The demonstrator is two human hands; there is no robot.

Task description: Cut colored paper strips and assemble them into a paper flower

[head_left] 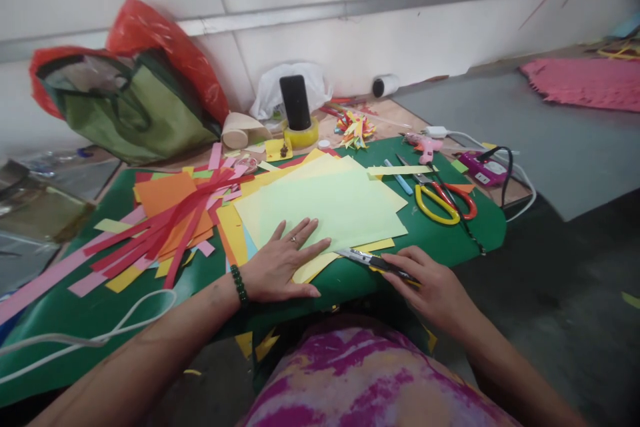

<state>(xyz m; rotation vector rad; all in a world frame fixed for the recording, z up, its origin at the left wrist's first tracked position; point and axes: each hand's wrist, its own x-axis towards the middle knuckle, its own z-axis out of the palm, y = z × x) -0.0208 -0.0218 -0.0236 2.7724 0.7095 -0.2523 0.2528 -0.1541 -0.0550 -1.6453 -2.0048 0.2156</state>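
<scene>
My left hand (293, 257) lies flat with its fingers spread on a stack of paper, over the lower edge of a pale green sheet (330, 203). Yellow sheets (320, 267) stick out beneath it. In my right hand (430, 280) is a utility knife (370, 259), gripped by its dark handle. The knife's tip points left and meets the lower edge of the paper near my left fingertips. Whether the blade is in the paper I cannot tell. Scissors (440, 203) with yellow and red handles rest to the right of the stack.
Coloured paper strips (165, 233) are heaped at left on the green mat (280, 313), near a white cable (125, 323). Behind the paper a phone (295, 102) leans upright on yellow tape (303, 135). A pink glue gun (425, 147) and purple power socket (483, 168) sit at right.
</scene>
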